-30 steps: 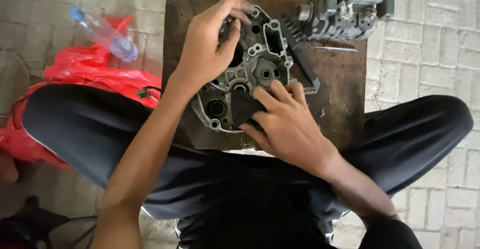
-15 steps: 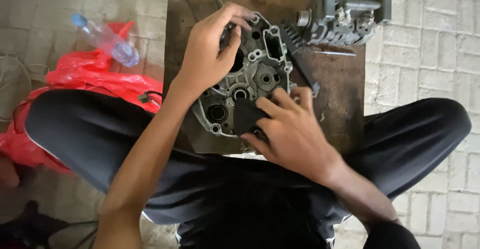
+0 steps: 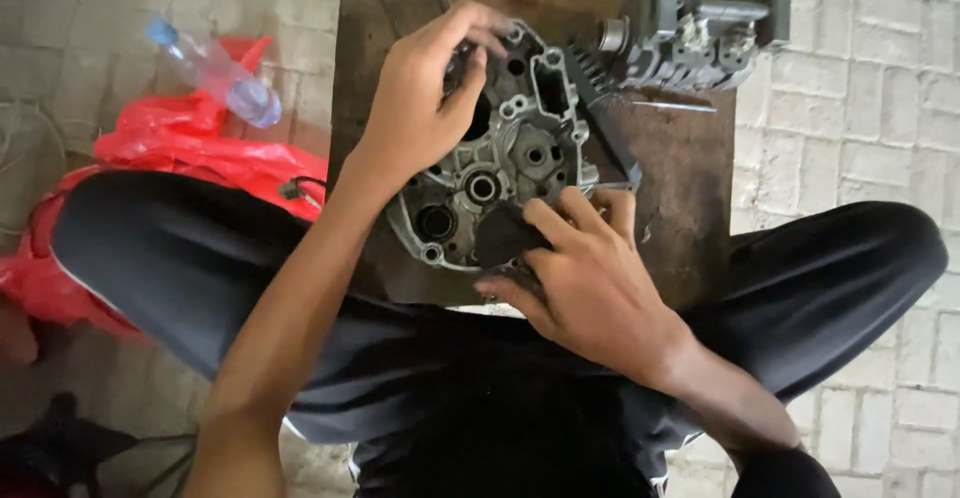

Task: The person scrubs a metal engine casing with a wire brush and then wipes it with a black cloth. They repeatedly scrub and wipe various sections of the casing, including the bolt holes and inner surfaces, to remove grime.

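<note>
Engine casing (image 3: 510,148): grey cast-metal half with round bores and bolt holes, lying flat on the tabletop (image 3: 680,188), between the fingers of both hands.
Dark pad (image 3: 500,233): black, flat piece pressed on the casing's near edge, under the right fingers.
Right hand (image 3: 590,283): fingers (image 3: 560,220) bent and closed on the dark pad, tips resting on the casing.
Left hand (image 3: 420,108): fingers (image 3: 478,26) curled over the casing's far rim, thumb inside a bore, gripping that edge.
Tabletop: brown, stained board, showing right of the right fingers.
Cylinder head (image 3: 690,33): grey finned block, beyond the right fingers, at the board's far corner, apart from the casing.
Plastic bottle (image 3: 215,73): clear, blue cap, lying well left of the left fingers.
Red bag (image 3: 190,153): crumpled plastic under the bottle, on the brick floor (image 3: 860,88).
Legs (image 3: 160,258): dark trousers, either side of the board.
</note>
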